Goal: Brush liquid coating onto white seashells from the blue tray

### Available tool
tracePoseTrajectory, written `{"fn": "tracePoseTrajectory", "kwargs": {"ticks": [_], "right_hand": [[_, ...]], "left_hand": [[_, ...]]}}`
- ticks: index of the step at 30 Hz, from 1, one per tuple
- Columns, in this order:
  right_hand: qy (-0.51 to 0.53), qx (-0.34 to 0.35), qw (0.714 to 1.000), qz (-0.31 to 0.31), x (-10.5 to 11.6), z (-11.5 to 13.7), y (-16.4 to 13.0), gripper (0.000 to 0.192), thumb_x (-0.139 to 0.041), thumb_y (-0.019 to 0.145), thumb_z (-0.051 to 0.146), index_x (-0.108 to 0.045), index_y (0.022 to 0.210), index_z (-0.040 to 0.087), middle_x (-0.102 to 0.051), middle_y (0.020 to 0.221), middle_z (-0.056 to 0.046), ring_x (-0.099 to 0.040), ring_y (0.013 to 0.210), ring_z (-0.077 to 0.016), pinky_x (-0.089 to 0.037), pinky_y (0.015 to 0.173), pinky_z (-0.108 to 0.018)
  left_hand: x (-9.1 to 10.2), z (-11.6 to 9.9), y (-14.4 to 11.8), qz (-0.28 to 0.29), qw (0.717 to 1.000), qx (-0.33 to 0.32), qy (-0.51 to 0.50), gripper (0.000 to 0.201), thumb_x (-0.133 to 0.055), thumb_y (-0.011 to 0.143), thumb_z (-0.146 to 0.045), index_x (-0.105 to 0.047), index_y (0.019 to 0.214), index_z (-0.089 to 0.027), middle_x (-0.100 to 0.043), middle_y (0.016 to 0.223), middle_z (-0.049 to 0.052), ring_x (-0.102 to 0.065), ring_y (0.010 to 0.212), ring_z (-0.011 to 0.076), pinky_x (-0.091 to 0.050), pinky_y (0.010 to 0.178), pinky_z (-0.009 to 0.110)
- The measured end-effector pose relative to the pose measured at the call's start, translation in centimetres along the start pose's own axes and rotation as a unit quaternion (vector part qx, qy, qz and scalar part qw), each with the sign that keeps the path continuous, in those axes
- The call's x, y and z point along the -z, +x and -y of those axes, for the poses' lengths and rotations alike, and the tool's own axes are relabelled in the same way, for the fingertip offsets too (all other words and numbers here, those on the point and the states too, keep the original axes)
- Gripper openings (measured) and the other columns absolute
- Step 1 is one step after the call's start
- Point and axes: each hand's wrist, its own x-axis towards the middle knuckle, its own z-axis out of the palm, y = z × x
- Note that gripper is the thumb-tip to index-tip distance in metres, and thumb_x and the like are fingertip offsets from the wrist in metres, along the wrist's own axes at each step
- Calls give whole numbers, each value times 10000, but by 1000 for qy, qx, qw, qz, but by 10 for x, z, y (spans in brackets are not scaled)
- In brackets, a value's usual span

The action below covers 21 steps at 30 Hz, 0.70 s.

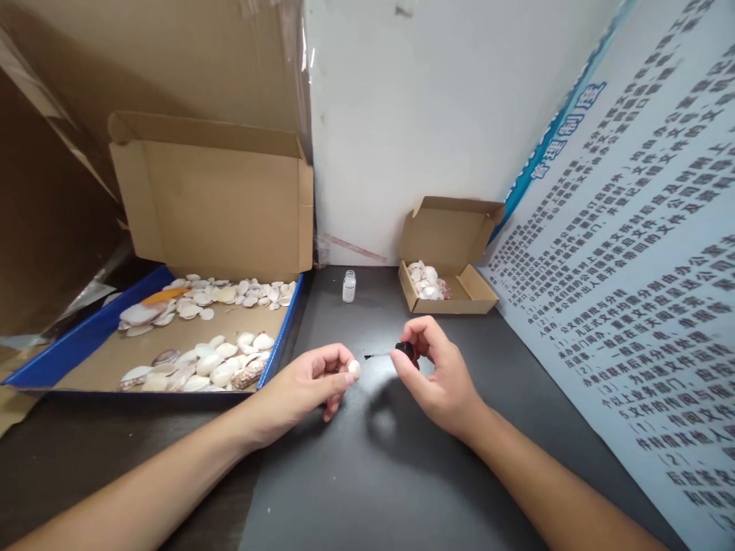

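Head view: one person's two bare hands are working over a dark table (367,474), forearms coming in from the bottom edge.
Counts: two hands, one small shell being held, one brush cap, one small clear bottle, two cardboard boxes holding shells; the loose shells are too many to count exactly.
Left hand (304,386): its fingers (338,367) are curling nearly closed, pinching a small white shell (354,370) between thumb and fingertips.
Shell position: it is sitting at the very tips of the left fingers, poking out toward the right hand, just above the table.
Right hand (439,375): its fingers (410,337) are closing in a tight pinch on a black brush cap (405,351), the thumb underneath and the forefinger on top.
Brush: a thin dark stem is pointing left from the cap, its tip ending just beside the shell; whether it is touching cannot be told.
Clear bottle (348,286): it is standing upright and uncapped on the table behind the hands, well apart from them.
Large box (86,340): a blue-edged tray with a raised cardboard lid is lying to the left, carrying dozens of pale shells (212,363) in two loose rows.
Small box (479,295): it is sitting open to the right of the bottle, holding a small heap of white shells (425,280).
Poster (632,260): a printed sheet is leaning along the right side.
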Motion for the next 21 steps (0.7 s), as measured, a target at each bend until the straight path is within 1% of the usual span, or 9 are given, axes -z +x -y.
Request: {"fn": "tracePoseTrajectory", "kwargs": {"ticks": [3, 6, 9, 11, 14, 16, 18, 21], "right_hand": [[19, 10, 1000, -3, 0, 2, -2, 78, -519, 901, 203, -453, 930, 232, -459, 712, 52, -451, 603, -117, -407, 578, -244], [23, 6, 1000, 9, -2, 4, -4, 114, -542, 885, 200, -457, 953, 233, -461, 714, 53, -454, 601, -119, -408, 569, -245], [19, -11, 1000, -12, -3, 3, -4, 164, -588, 859, 199, -446, 933, 234, -463, 715, 55, -448, 589, -116, -401, 551, -241], [24, -3, 999, -26, -2, 3, -3, 124, -559, 881, 207, -453, 941, 232, -465, 719, 51, -452, 594, -117, -408, 561, -245], [34, 14, 999, -6, -2, 4, -3, 88, -515, 902, 208, -467, 972, 229, -475, 725, 44, -466, 603, -123, -421, 573, -251], [29, 3, 1000, 5, -2, 5, -4, 129, -553, 878, 207, -465, 969, 230, -470, 716, 48, -464, 595, -123, -415, 555, -248], [23, -10, 1000, -1, -3, 5, -5, 160, -585, 859, 205, -462, 958, 231, -460, 705, 52, -455, 588, -122, -407, 542, -245], [30, 6, 999, -11, -3, 5, -5, 104, -534, 890, 201, -471, 968, 231, -464, 715, 45, -455, 605, -124, -417, 565, -249]], "left_hand": [[0, -1, 0, 3, 1000, 1, 2, 308, -685, 835, -438, -514, 854, -182, -456, 617, -73, -423, 533, 70, -399, 505, 202], [0, -2, 0, 3, 1000, 2, 5, 310, -690, 827, -432, -502, 843, -186, -457, 617, -74, -427, 536, 73, -403, 515, 205], [-1, -3, -1, 1, 1000, 0, 11, 320, -690, 822, -447, -502, 840, -188, -454, 627, -74, -426, 534, 74, -400, 514, 207], [-1, -3, -1, 2, 1000, 1, 14, 329, -690, 817, -459, -503, 838, -190, -452, 626, -74, -426, 529, 75, -397, 512, 210], [-1, -4, -1, 5, 1000, 4, 19, 337, -689, 813, -468, -496, 830, -193, -455, 611, -76, -429, 522, 79, -398, 517, 215], [-2, -5, -1, 3, 1000, 7, 23, 343, -691, 811, -473, -492, 828, -195, -458, 604, -77, -427, 519, 80, -396, 520, 216], [-2, -6, -1, 2, 1000, 9, 28, 345, -691, 813, -476, -492, 830, -195, -460, 604, -76, -426, 519, 80, -396, 521, 217], [-2, -5, -1, 6, 999, 11, 30, 335, -679, 824, -471, -489, 835, -195, -466, 595, -75, -428, 520, 81, -393, 523, 215]]}}
